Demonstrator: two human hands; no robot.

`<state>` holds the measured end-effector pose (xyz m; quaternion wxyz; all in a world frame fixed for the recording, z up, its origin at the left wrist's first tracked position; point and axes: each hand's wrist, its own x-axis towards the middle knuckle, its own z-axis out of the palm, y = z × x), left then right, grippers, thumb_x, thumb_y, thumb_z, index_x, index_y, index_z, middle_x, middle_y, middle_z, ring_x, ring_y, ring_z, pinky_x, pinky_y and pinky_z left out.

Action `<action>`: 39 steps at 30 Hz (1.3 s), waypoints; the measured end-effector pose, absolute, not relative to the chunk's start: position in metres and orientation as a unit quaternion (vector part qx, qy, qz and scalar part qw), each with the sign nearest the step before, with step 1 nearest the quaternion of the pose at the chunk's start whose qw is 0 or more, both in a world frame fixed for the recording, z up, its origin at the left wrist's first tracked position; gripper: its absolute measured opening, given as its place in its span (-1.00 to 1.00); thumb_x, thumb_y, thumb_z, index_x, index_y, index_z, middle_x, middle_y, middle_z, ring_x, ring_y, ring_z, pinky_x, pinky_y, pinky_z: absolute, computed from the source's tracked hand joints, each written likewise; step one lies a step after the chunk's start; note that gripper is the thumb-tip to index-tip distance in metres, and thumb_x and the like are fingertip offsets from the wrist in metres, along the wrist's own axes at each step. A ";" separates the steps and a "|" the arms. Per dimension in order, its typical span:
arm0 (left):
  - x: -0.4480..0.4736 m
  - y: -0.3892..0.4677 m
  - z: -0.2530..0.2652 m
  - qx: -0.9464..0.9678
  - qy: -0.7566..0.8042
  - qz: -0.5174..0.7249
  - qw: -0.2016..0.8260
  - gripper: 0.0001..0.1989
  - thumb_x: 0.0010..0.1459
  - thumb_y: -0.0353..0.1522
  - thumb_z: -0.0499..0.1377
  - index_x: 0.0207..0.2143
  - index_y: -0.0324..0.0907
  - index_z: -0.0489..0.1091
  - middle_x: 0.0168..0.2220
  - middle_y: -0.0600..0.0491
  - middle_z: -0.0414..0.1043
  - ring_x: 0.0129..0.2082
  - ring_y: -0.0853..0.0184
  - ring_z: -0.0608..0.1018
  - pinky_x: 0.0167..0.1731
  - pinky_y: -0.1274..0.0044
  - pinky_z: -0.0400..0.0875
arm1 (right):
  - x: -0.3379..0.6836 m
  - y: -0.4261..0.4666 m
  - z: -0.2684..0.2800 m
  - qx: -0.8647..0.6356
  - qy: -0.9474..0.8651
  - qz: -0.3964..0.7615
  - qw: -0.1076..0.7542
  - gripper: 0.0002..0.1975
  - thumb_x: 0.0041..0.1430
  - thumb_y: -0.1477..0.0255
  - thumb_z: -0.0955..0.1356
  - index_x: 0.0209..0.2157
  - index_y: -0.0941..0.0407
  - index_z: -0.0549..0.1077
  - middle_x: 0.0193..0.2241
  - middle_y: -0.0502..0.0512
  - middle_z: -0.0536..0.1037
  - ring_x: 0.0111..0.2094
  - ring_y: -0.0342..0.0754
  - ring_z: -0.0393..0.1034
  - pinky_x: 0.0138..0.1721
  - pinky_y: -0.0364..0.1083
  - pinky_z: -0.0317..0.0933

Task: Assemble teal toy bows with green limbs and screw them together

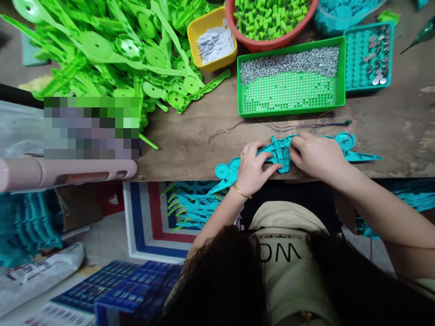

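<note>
A long turquoise wing-shaped plastic part (280, 153) lies at the table's front edge, its ribbed inner side facing up. My left hand (252, 166) grips it left of the ribbed middle, thumb and forefinger against the plastic. Curled fingers of my right hand (314, 155) press on the part just right of the middle; what lies under those fingertips is hidden. Just behind the part, thin red and dark wires (288, 124) stretch across the wood, with a small dark piece (347, 122) at their right end.
Behind the wires stands a green tray (292, 111) of small screws, beside a turquoise tray (356, 86) with round metal pieces. A yellow bowl (212, 67), a red-orange basin (268, 46) and a heap of green plastic parts (136, 50) sit farther back. A screwdriver (423, 36) hangs at right.
</note>
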<state>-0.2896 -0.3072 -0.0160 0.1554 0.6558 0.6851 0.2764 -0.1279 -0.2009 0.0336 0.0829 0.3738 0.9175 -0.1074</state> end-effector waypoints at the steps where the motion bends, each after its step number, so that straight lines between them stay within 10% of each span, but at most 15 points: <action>1: -0.288 -0.309 -0.013 0.657 0.686 0.274 0.152 -0.72 0.09 -0.15 0.31 -0.26 -0.16 0.50 0.00 -0.11 0.38 0.06 0.11 0.37 0.09 0.25 0.27 | -0.127 -0.201 0.033 0.376 0.918 -0.103 0.077 -0.71 0.29 0.35 0.17 -0.30 0.15 0.47 -0.29 0.19 0.53 -0.45 -0.06 0.37 -0.50 -0.05 -0.26; 5: -0.272 -0.332 -0.002 0.558 0.725 0.343 0.214 -0.82 0.18 -0.23 0.24 -0.31 -0.16 0.49 -0.12 -0.10 0.47 -0.04 0.15 0.46 0.04 0.23 0.30 | -0.125 -0.202 0.026 0.367 0.923 -0.101 0.057 -0.73 0.27 0.37 0.18 -0.30 0.16 0.46 -0.31 0.19 0.51 -0.42 -0.05 0.38 -0.50 -0.05 -0.26; 11: -0.239 -0.351 0.008 0.014 0.573 0.584 0.574 -0.62 0.02 -0.30 0.35 -0.11 -0.22 0.40 -0.21 -0.06 0.56 -0.18 0.26 0.61 -0.11 0.36 0.46 | -0.122 -0.201 0.017 0.359 0.927 -0.101 0.025 -0.75 0.27 0.39 0.18 -0.31 0.18 0.44 -0.34 0.21 0.50 -0.42 -0.03 0.34 -0.49 -0.07 -0.24; 19: -0.226 -0.308 0.014 -0.034 0.514 0.630 0.581 -0.71 -0.10 -0.31 0.43 -0.38 -0.26 0.45 -0.43 0.09 0.50 -0.43 0.47 0.51 -0.39 0.60 0.35 | -0.104 -0.194 0.019 0.353 0.927 -0.123 -0.045 -0.78 0.27 0.33 0.21 -0.36 0.12 0.41 -0.37 0.11 0.50 -0.45 -0.09 0.29 -0.48 -0.10 -0.14; 39: -0.219 -0.304 0.006 0.050 0.438 0.657 0.611 -0.65 -0.21 -0.31 0.47 -0.35 -0.27 0.52 -0.30 -0.04 0.59 -0.20 0.23 0.58 -0.08 0.40 0.39 | -0.088 -0.202 0.019 0.355 0.909 -0.185 -0.117 -0.78 0.27 0.33 0.25 -0.38 0.11 0.45 -0.41 0.07 0.51 -0.41 -0.10 0.35 -0.43 -0.13 0.02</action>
